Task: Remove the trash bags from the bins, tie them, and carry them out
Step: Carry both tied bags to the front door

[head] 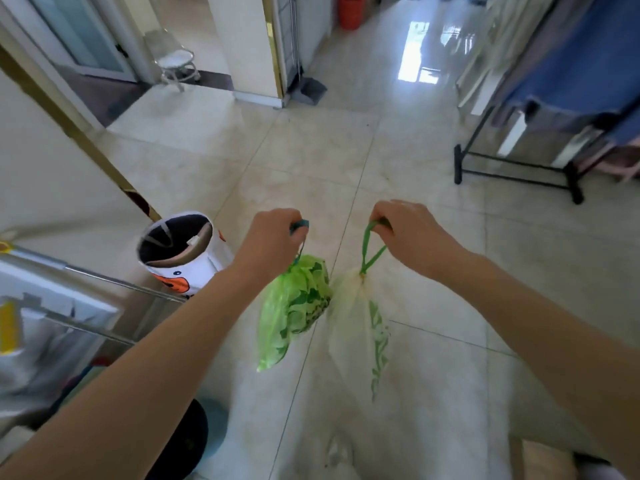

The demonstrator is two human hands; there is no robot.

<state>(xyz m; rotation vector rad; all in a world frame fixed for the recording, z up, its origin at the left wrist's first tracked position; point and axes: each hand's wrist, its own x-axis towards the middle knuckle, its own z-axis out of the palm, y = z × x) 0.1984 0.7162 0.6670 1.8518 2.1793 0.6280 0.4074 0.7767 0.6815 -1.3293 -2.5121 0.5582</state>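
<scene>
Two tied bags hang over a tiled floor (pixel 408 161), one from each hand. Floor is pale glossy tile and fills most of the view, with window glare toward its far edge. A blue cloth (pixel 585 60) hangs on a black metal rack (pixel 519 168) along the floor's right edge. A metal frame (pixel 104 282) sits at the left edge, blurred, contents unclear. A white bin (pixel 187 251) with orange and black markings stands near the left edge just beside that frame, open top, dark inside, no bag visible in it. A stool (pixel 176 64) stands in the doorway at the far left corner, a grey dustpan (pixel 310 90) leans at the wall corner at the far middle, and an orange bucket (pixel 351 10) is at the far edge. Left hand (pixel 273 237) is fisted around a drawstring loop; the green bag (pixel 294 306) hangs below it, clear of the floor, knotted at the neck. Right hand (pixel 408 233) is clenched on a green loop; the white bag (pixel 360 327) with green print hangs below, also cinched at the neck. Bags hang side by side in the middle of the floor, touching or nearly so, can't tell which. Both forearms reach in from the near corners.
</scene>
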